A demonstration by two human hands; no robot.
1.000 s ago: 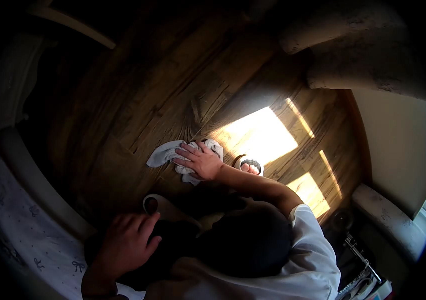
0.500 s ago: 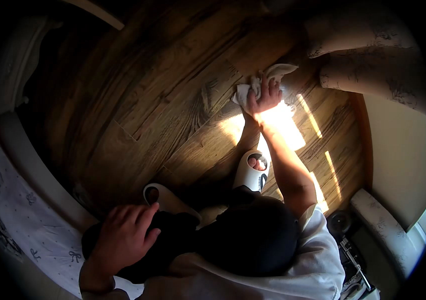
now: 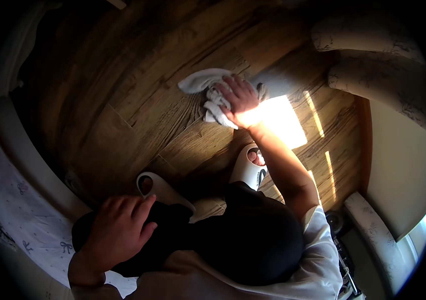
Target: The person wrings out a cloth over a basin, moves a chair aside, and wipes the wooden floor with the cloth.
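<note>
A crumpled white cloth point(image 3: 208, 80) lies on the wood-look floor point(image 3: 138, 95), bunched under my right hand point(image 3: 239, 99). The fingers of that hand curl over the cloth and press it down, just left of a bright sunlit patch. One end of the cloth spreads out flat to the left. At the lower left my left hand point(image 3: 123, 225) rests on my dark-clothed left knee, its thumb apart from the fingers, holding nothing. Two white open-toed slippers point(image 3: 247, 167) are on my feet, between my hands and below the cloth.
Patterned curtains point(image 3: 378, 70) hang at the upper right, beside a pale panel point(image 3: 398, 155). Along the left runs a bed-like edge with white patterned fabric point(image 3: 18, 200). Dark equipment with metal parts point(image 3: 340, 245) stands at the lower right.
My right hand has swept left across the floor with the cloth, out of the brightest light. The cloth's loose end now trails left instead of right. My left hand stays on the knee.
</note>
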